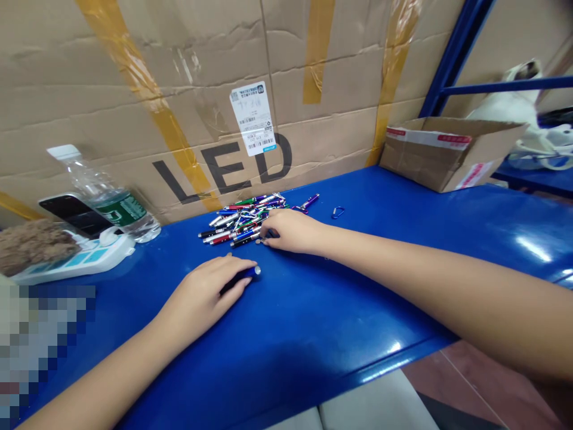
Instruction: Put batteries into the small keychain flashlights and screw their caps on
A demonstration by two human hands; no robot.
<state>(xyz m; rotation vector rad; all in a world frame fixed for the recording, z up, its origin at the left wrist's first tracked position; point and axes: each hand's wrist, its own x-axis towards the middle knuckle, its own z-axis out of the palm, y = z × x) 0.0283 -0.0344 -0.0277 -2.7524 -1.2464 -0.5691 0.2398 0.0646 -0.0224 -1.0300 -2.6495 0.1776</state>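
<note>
The left hand [208, 289] lies palm down on the blue surface [340, 310], its fingers curled loosely over a blue pen-shaped piece [245, 275]. The piece's silver tip pokes out past the fingertips, towards the right. The right hand [290, 231] reaches further forward, knuckles up, with the fingers bent down onto a dark piece [271, 234] at the near edge of a pile of pen-shaped pieces [244, 218]. Whether it actually grips that piece cannot be told. The pile is a loose heap of red, green, blue, black and purple sticks, lying near the back of the surface, just ahead of both hands.

A small blue clip [338, 212] lies alone to the right of the pile. At the left stand a clear plastic bottle [107, 197], a dark phone [71, 212] and a white scale [76, 260] with a brown fluffy mass on it. A large cardboard box [134, 71] printed "LED" forms the backdrop, and a smaller open carton [447, 155] sits at the right rear.
</note>
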